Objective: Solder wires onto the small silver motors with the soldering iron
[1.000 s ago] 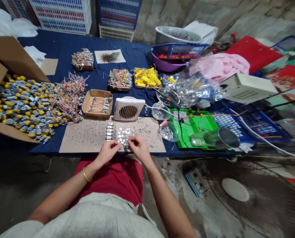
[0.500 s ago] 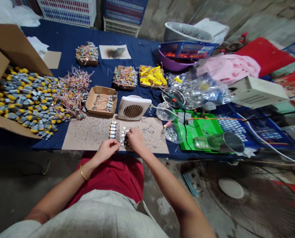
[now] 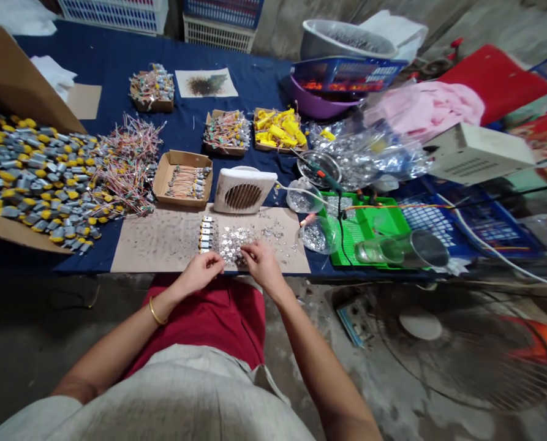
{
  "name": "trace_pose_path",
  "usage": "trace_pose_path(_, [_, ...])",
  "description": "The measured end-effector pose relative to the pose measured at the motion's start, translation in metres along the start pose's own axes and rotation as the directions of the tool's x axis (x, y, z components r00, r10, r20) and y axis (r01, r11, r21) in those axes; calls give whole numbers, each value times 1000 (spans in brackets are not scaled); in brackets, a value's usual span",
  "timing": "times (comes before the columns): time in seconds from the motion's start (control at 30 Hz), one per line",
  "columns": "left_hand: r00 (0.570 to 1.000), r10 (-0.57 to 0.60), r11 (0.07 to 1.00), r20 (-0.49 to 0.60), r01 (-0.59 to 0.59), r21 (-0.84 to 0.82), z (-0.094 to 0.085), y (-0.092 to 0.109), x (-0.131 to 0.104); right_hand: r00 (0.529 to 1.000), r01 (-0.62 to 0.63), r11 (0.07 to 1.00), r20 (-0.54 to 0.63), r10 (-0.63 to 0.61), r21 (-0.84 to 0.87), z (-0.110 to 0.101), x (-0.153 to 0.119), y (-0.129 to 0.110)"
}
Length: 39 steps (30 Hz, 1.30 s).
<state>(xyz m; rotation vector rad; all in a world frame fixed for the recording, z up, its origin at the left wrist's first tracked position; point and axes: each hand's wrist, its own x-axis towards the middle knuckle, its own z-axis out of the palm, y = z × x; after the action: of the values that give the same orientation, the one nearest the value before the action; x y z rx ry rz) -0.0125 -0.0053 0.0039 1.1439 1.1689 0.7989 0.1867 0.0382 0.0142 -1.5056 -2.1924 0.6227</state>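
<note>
My left hand [image 3: 201, 272] is at the front edge of a cardboard sheet [image 3: 156, 242], its thumb and fingertips pinched together; anything between them is too small to make out. Just beyond it stands a short column of small motors [image 3: 206, 233] with whitish sides and dark ends. My right hand [image 3: 263, 263] bends over the sheet with thumb and fingertips together at a scatter of small shiny metal pieces [image 3: 231, 240]. Whatever those fingertips hold is hidden. A white-framed square fan [image 3: 244, 191] sits at the sheet's back edge.
To the left, motors with yellow ends [image 3: 38, 177] spill from a large carton, beside wired parts [image 3: 128, 162]. A cardboard tray [image 3: 160, 197] holds more wired motors. On the right are a green basket [image 3: 388, 214], clear cups of metal pieces [image 3: 318, 236], and a floor fan [image 3: 466, 349].
My right hand has drawn back slightly to the right, uncovering more of the metal pieces. My left hand keeps its pinch near the motor column. The whole view has shifted a little.
</note>
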Motion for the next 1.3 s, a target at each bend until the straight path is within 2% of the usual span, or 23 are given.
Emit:
trace_pose_path(0.1, [1000,-20,1000,-24,20,13,3,1,-2,999,11,988,47,-4,-151,8,20,3])
trace_pose_path(0.23, [999,10,999,-37,-9,32,1,1,-8,994,70,974,94,-51,-216,14,44,9])
trace_pose_path(0.43, [999,-18,1000,-51,20,24,-6,-7,-8,989,108,967,122,-82,-229,18,41,14])
trace_pose_path(0.57, [998,-23,999,-56,25,23,-6,-8,-3,992,87,977,102,-68,-195,11,38,10])
trace_pose_path(0.67, [999,-10,999,-43,11,32,-5,-4,-1,997,71,988,45,-66,-136,-1,26,-2])
trace_pose_path(0.77, [1000,-1,997,3,1,83,-5,0,-4,996,88,995,27,-90,38,-7,1,-18])
trace_pose_path(0.87, [995,35,977,92,-54,208,-4,1,-10,990,118,975,55,-130,189,-3,-28,-30])
trace_pose_path(0.97, [981,59,938,183,-117,326,-1,0,-17,987,123,967,78,-143,223,5,-50,-34])
trace_pose_path(1.13, [977,73,909,198,-147,391,5,0,-23,999,-5,929,44,-12,370,12,-61,-32])
trace_pose_path(1.23, [982,102,927,161,-153,343,5,2,-22,993,-112,879,29,112,464,15,-60,-27])
trace_pose_path(1.3, [988,97,953,122,-127,274,4,3,-21,973,-215,807,45,228,551,16,-59,-23])
